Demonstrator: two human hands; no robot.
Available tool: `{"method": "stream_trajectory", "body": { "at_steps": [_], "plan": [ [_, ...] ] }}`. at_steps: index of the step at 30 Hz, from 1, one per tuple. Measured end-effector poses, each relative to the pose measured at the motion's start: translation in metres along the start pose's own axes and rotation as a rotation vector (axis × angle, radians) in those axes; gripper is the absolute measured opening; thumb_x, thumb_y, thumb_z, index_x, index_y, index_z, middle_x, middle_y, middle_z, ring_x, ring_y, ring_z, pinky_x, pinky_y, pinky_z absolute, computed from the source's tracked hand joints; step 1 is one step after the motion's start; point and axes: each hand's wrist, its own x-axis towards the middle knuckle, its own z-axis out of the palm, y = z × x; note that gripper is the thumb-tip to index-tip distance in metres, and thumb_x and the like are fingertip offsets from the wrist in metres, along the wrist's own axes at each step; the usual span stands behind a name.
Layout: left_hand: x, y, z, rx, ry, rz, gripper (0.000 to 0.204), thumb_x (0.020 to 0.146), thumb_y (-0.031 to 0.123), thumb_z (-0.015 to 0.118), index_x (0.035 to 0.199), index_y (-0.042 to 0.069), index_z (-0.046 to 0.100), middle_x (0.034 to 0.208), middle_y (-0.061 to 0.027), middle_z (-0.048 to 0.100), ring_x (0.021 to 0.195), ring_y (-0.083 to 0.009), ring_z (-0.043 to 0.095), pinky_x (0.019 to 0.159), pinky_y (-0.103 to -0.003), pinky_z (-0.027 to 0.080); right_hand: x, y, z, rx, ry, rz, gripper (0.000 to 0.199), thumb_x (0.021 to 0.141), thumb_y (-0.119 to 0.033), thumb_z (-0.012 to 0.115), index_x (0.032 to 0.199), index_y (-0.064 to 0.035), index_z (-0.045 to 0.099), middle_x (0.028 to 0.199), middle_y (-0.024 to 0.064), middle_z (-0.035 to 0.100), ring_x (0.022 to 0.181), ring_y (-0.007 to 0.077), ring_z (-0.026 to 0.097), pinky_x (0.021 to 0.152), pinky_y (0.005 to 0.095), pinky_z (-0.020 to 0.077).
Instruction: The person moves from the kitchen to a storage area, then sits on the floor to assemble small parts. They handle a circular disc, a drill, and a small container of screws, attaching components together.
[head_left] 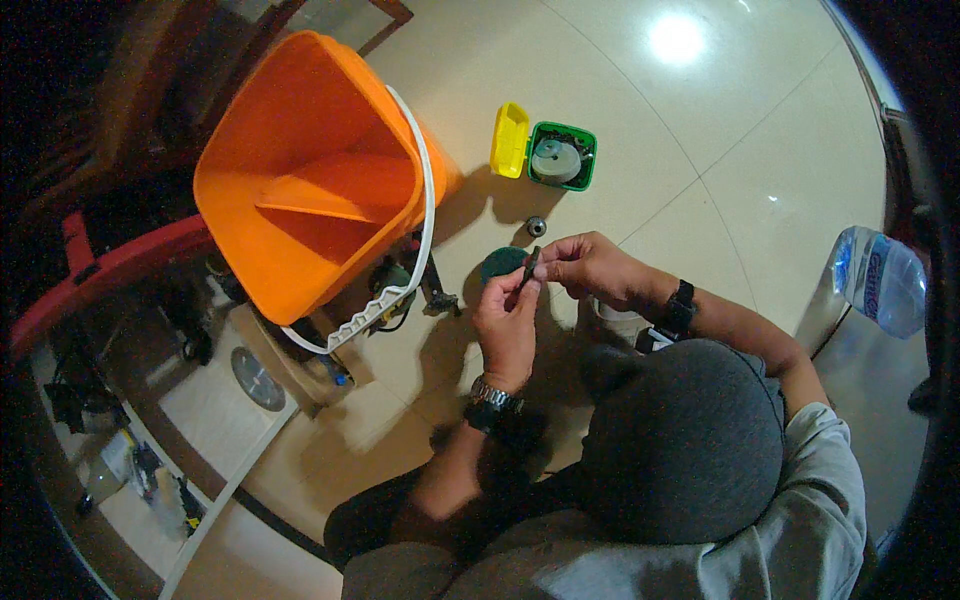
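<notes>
**A:** Two hands up over the tile floor point(700, 150), both on one part. Left hand point(508, 320) and right hand point(590, 265) pinch a small thin dark strip-like piece point(530, 266) between them. Left fingertips grip its lower end, right fingertips its upper end. Fingers of both hands are curled in and pressed together on it, none spread.

**B:** Where's the part relative to the rest?

**A:** Mid-scene, held in the air, just above a round dark green disc point(498, 263) lying on the floor. Can't tell what the strip is made of, too small and dark.

**B:** Other stuff?

**A:** Far of the hands: small green square plastic box point(585, 160) with a yellow hinged lid point(509, 140) flipped open to its left, a grey round spool-like piece point(556, 160) inside. Between box and hands, a small round dark metal piece point(536, 226) on the floor, apart from both. Left: big orange plastic bucket point(310, 190), tipped toward the camera, white handle point(420, 210) hanging over its rim. Under the bucket's near edge, some dark hardware point(435, 295), blurred. Far right edge: clear plastic water bottle with a blue label point(880, 280).

**B:** Wrists?

**A:** Metal-band watch point(494, 396) on the left, black band point(682, 305) on the right.
</notes>
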Motion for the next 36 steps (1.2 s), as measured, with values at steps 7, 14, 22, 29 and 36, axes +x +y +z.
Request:
{"method": "stream_trajectory", "body": {
  "at_steps": [7,14,22,29,36],
  "plan": [
    [0.006,0.021,-0.005,0.746,0.088,0.489,0.090,0.085,0.018,0.103,0.165,0.013,0.062,0.161,-0.0206,0.053,0.142,-0.0361,0.058,0.121,-0.049,0.051,0.008,0.005,-0.023,0.200,0.054,0.001,0.014,0.113,-0.024,0.074,0.107,-0.0119,0.074,0.083,-0.0076,0.058,0.064,0.0049,0.043,0.055,0.0264,0.0337],
    [0.038,0.005,-0.007,1.092,-0.160,0.288,0.116,0.077,0.022,0.105,0.177,0.013,0.046,0.171,-0.0234,0.044,0.158,-0.0473,0.041,0.134,-0.057,0.038,-0.001,0.003,-0.034,0.125,0.040,0.030,0.015,0.115,-0.025,0.069,0.112,-0.0106,0.073,0.092,-0.0011,0.069,0.064,0.0063,0.049,0.055,0.0267,0.0367],
    [0.036,0.001,-0.023,-0.541,-0.176,-0.218,0.072,0.102,0.029,0.063,0.172,0.011,0.054,0.160,-0.0167,0.065,0.138,-0.0311,0.067,0.112,-0.053,0.058,-0.016,-0.011,-0.035,0.118,0.015,0.004,0.018,0.117,-0.027,0.069,0.120,-0.0114,0.077,0.098,-0.0018,0.072,0.071,0.0054,0.051,0.059,0.0258,0.0393],
    [0.034,0.023,-0.027,-1.026,-0.228,-0.337,0.073,0.100,0.035,0.063,0.166,0.005,0.058,0.153,-0.0198,0.072,0.138,-0.0357,0.069,0.125,-0.055,0.051,-0.015,-0.016,-0.019,-0.229,-0.048,-0.394,0.019,0.114,-0.015,0.078,0.130,-0.0045,0.078,0.112,0.0013,0.078,0.103,0.0110,0.071,0.091,0.0324,0.0617],
    [0.029,0.029,-0.019,-0.999,-0.194,-0.343,0.070,0.100,0.032,0.065,0.162,0.000,0.060,0.154,-0.0166,0.073,0.143,-0.0329,0.068,0.130,-0.050,0.048,-0.016,-0.018,-0.010,-0.572,0.007,-0.633,0.030,0.099,-0.006,0.089,0.126,-0.0036,0.078,0.122,0.0121,0.078,0.117,0.0278,0.077,0.101,0.0405,0.0638]
  ]
}}
